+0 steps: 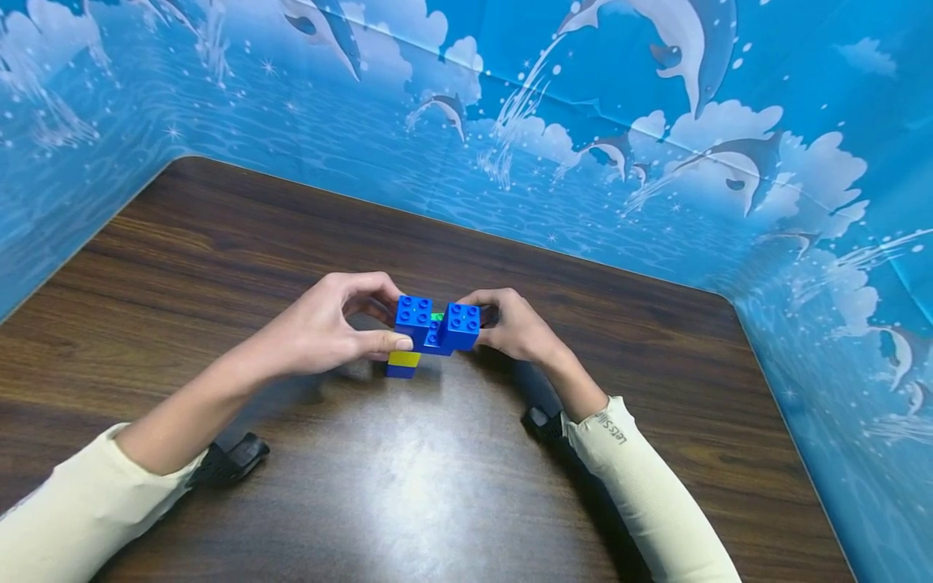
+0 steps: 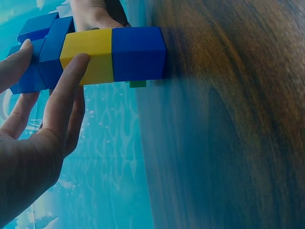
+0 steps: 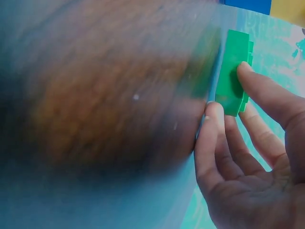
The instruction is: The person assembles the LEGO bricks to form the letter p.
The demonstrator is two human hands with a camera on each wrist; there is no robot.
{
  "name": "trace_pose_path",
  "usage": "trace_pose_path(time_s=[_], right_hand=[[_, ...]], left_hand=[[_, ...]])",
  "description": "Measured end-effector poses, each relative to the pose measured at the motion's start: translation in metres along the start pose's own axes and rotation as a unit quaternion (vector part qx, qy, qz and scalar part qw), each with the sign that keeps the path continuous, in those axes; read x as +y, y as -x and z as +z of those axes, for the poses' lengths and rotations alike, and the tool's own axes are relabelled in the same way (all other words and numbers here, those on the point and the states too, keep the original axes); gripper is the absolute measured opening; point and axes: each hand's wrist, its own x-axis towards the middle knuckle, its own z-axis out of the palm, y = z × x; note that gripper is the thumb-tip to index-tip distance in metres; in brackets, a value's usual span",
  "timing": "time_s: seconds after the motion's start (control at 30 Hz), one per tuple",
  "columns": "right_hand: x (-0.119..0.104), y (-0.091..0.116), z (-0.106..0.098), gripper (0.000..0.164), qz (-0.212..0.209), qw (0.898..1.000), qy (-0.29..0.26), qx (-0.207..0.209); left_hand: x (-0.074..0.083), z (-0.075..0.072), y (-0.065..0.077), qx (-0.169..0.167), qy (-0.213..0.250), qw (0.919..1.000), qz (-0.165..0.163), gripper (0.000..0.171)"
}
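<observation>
In the head view a stack of toy building bricks stands between both hands: two raised blue bricks (image 1: 414,316) on top, a yellow brick (image 1: 404,359) below and a blue brick (image 1: 401,372) at the base. My left hand (image 1: 328,328) grips the stack from the left. Its thumb lies on the upper blue part, and one fingertip rests on the yellow brick (image 2: 97,55) in the left wrist view. From the right, my right hand (image 1: 513,324) pinches a green brick (image 3: 232,71) between thumb and fingers. Only a little green shows behind the blue bricks in the head view.
The brown wood-grain table (image 1: 656,389) has a rounded far edge. Behind it and along the sides hangs a blue curtain (image 1: 525,162) printed with dolphins. Dark wrist devices (image 1: 233,460) sit by the cream sleeves (image 1: 649,494).
</observation>
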Motion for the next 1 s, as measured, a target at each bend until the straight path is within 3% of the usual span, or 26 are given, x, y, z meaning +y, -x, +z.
trace_pose_path(time_s=[0.5, 0.7, 1.0], right_hand=[[-0.013, 0.005, -0.012, 0.030, -0.032, 0.999, -0.017, 0.021], [-0.023, 0.010, -0.019, 0.031, -0.023, 0.999, -0.033, 0.030], [-0.036, 0.019, -0.032, 0.033, -0.042, 0.996, -0.057, 0.056]], left_hand=[[0.000, -0.002, 0.000, -0.001, -0.002, 1.0000, 0.002, 0.029], [0.000, -0.002, 0.000, 0.004, -0.011, 0.9999, 0.006, 0.029], [-0.001, 0.000, 0.000, -0.002, 0.027, 0.9996, -0.006, 0.030]])
